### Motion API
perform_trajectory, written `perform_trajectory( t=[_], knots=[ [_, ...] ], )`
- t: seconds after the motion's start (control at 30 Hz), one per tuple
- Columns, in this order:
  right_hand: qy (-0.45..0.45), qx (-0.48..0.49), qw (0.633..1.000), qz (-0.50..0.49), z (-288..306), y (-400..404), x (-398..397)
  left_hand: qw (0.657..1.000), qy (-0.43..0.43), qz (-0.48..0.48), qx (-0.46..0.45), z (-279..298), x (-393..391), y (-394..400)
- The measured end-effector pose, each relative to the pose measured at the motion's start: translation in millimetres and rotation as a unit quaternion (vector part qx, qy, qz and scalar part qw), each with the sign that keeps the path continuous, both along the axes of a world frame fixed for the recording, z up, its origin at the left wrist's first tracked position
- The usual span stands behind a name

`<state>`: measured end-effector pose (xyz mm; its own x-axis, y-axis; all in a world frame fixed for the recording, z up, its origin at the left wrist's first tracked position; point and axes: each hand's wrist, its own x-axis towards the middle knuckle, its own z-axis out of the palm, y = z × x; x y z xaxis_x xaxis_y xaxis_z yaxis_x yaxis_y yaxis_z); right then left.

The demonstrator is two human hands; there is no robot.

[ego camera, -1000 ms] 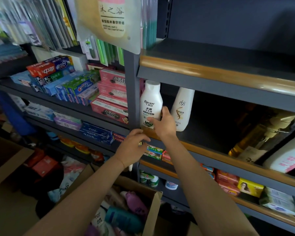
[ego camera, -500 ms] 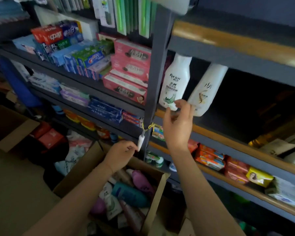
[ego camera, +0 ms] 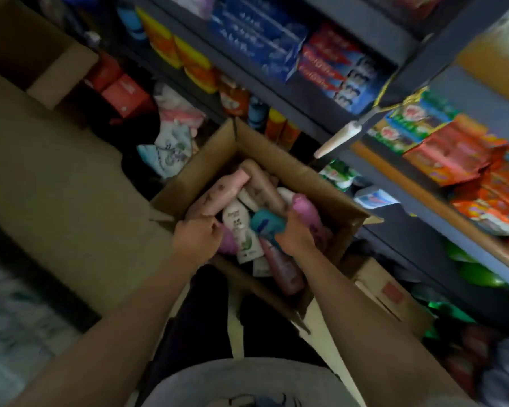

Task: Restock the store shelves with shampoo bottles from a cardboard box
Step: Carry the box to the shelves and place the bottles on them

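The whole view is smeared with motion blur and dim, so most labels are lost to me. My right hand (ego camera: 294,233) is curled around a teal shampoo bottle (ego camera: 265,226) inside the open cardboard box (ego camera: 279,160) on the floor; my fingers hide its lower half. My left hand (ego camera: 196,237) sits curled over the pile beside a white shampoo bottle (ego camera: 241,233), and I cannot tell whether it grips anything. Pink bottles (ego camera: 224,192) crowd the box. On the shelves (ego camera: 291,92), only "Colgate" reads on red toothpaste boxes (ego camera: 326,69).
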<state>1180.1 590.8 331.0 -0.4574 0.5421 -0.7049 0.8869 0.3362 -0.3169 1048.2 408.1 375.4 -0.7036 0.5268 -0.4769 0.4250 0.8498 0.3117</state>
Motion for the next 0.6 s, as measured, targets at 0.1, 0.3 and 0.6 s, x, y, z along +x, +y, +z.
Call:
perform_trajectory(
  t=[0.1, 0.3, 0.6],
  knots=[
    [-0.05, 0.042, 0.998, 0.018, -33.9, -8.2, 2.6, 0.999, 0.011, -0.036, -0.007, -12.6, 1.8, -13.1],
    [-0.112, 0.032, 0.993, -0.008, -45.4, -18.4, 0.2, 0.998, -0.05, 0.002, 0.037, -11.5, -2.4, -15.9],
    [0.092, -0.205, 0.961, -0.163, 14.8, -36.2, -15.6, 0.975, -0.139, -0.164, 0.06, 7.8, -29.5, 4.3]
  ],
)
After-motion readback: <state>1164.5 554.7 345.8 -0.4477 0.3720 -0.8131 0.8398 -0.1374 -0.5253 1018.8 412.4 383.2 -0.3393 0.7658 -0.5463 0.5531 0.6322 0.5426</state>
